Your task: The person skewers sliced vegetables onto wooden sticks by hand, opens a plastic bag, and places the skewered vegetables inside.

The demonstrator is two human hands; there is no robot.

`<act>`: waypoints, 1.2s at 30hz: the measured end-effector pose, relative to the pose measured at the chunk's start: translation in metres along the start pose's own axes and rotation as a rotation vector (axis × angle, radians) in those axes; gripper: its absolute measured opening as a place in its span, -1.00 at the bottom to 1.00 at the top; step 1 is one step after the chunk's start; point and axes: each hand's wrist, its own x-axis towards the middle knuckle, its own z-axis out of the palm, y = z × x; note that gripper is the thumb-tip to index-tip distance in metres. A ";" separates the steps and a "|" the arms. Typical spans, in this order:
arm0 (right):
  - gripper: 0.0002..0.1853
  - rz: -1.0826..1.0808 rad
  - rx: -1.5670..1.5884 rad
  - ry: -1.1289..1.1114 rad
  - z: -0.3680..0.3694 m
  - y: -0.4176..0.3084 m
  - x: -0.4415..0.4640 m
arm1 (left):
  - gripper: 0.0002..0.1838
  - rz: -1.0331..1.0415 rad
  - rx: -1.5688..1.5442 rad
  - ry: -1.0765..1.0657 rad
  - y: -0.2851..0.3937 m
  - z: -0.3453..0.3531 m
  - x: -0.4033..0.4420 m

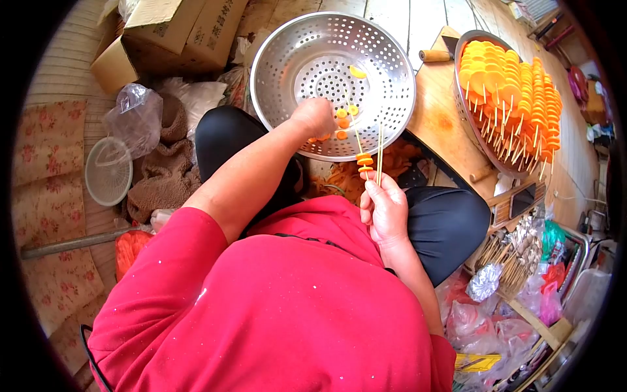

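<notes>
My left hand [315, 117] is inside a perforated metal colander [271, 88], its fingers curled down beside a few carrot slices [341, 113]; whatever they hold is hidden. Another orange slice [357, 72] lies higher up in the bowl. Just below the near rim, my right hand [385, 206] is closed around several thin wooden skewers [381, 153]. One of these carries a short stack of orange slices [364, 162] and points up over the rim.
At the right, a metal pan [462, 108] piled with loaded orange skewers [509, 81] stands on a wooden board [434, 98] with a wooden-handled knife [435, 56]. Orange scraps [353, 179] lie beneath the colander. A cardboard box [176, 36], plastic bag [135, 117] and bundled sticks [506, 258] surround me.
</notes>
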 end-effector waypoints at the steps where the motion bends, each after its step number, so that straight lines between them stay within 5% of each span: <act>1: -0.86 -0.001 0.000 0.000 -0.001 0.000 -0.001 | -0.87 -0.144 -0.218 -0.117 0.006 -0.014 -0.004; 2: -0.85 0.008 -0.006 -0.007 -0.001 0.001 -0.001 | -0.89 -0.288 -0.436 -0.235 0.008 -0.023 -0.007; 3: -0.85 0.019 -0.012 -0.015 -0.002 0.001 -0.002 | -0.89 -0.287 -0.436 -0.234 0.007 -0.024 -0.007; 5: -0.85 0.032 -0.027 -0.032 -0.003 0.001 -0.003 | -0.92 -0.354 -0.966 -0.124 0.003 -0.027 -0.007; 12: -0.84 0.054 -0.050 -0.062 -0.002 0.000 -0.004 | -0.90 -0.342 -1.482 0.055 -0.003 -0.027 -0.005; 31: -0.85 0.053 -0.056 -0.067 -0.003 -0.002 -0.007 | -0.93 -0.219 -1.445 0.163 0.003 -0.026 -0.009; 36: -0.86 0.001 0.007 -0.031 -0.002 -0.003 -0.004 | -0.87 -0.145 -1.481 -0.223 0.021 -0.023 -0.031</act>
